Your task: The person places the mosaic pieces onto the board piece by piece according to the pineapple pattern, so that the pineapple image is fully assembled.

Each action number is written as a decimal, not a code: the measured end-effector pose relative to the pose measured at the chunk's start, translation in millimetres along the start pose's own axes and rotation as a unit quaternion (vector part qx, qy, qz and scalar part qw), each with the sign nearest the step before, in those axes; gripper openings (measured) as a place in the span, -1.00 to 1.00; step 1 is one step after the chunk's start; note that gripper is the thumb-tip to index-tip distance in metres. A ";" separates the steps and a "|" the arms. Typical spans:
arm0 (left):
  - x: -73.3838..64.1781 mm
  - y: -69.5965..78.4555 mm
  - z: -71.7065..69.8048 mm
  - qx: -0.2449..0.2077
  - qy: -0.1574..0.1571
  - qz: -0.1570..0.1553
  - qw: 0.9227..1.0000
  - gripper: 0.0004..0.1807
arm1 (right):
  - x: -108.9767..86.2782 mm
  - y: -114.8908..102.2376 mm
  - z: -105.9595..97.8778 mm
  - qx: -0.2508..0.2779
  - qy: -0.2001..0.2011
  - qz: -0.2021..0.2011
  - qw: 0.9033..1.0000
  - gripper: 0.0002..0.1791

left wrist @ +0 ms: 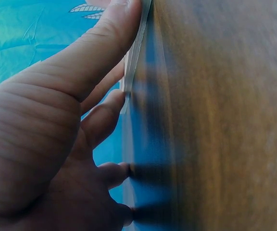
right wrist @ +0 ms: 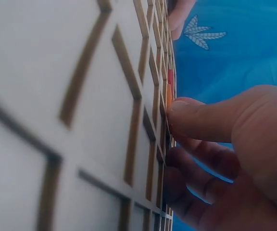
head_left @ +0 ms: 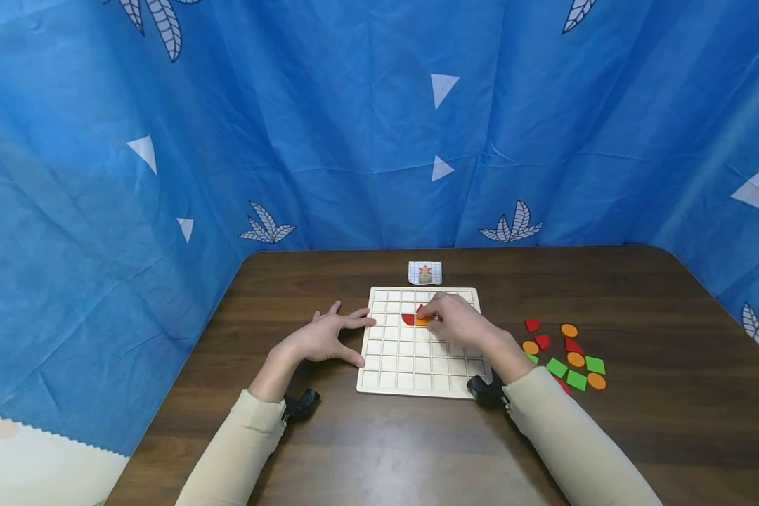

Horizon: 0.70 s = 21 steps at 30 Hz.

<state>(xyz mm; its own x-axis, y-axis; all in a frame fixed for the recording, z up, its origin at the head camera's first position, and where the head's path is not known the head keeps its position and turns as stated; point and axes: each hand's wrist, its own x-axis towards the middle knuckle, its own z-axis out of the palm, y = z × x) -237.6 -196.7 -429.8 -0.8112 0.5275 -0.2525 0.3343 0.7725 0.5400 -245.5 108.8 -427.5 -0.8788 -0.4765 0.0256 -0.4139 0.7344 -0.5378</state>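
A pale gridded board [head_left: 397, 364] lies on the table. My left hand [head_left: 321, 339] is spread at its left edge; in the left wrist view the thumb [left wrist: 105, 33] and a finger touch that edge. My right hand [head_left: 462, 322] reaches over the board's upper part, thumb and fingertips together at an orange piece [head_left: 421, 322]. The thumb [right wrist: 196, 118] meets this piece in the right wrist view, while the fingers partly cover it. Beside it sits a red rounded piece [head_left: 407, 320], and another red piece [head_left: 420, 307] shows just above, partly hidden.
Behind the board lies a small card [head_left: 425, 273] with a coloured pattern on a grid. Right of the board are scattered loose pieces: several green squares [head_left: 577, 380], orange discs [head_left: 597, 381] and red shapes [head_left: 533, 325]. A blue curtain [head_left: 367, 140] hangs behind the table [head_left: 379, 450].
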 end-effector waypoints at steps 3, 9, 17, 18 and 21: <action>-0.4 0.1 0.2 0.000 0.000 -0.002 1.000 -0.06 | -2.6 -1.3 -3.1 0.006 -0.012 0.004 1.000 -0.72; -0.6 0.6 -0.3 0.001 0.000 0.001 1.000 -0.07 | -16.0 -1.9 -15.5 0.003 -0.016 0.021 1.000 -0.73; 0.2 -0.6 0.2 0.006 0.001 -0.001 1.000 -0.07 | -47.7 17.2 -37.3 -0.023 0.008 0.040 0.999 -0.71; 0.3 -0.8 0.4 0.004 0.001 -0.001 1.000 -0.07 | -52.7 20.8 -40.6 -0.024 0.009 0.043 0.999 -0.71; 1.0 -1.5 1.1 0.000 -0.001 -0.001 1.000 -0.07 | -67.5 33.5 -50.6 -0.028 0.016 0.050 0.998 -0.70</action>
<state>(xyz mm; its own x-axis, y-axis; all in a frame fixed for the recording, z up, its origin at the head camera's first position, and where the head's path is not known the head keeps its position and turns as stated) -238.3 -196.9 -431.7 -0.8107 0.5270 -0.2551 0.3325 0.7730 0.5403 -212.1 190.0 -404.7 -0.9229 -0.3849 0.0010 -0.3357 0.8036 -0.4915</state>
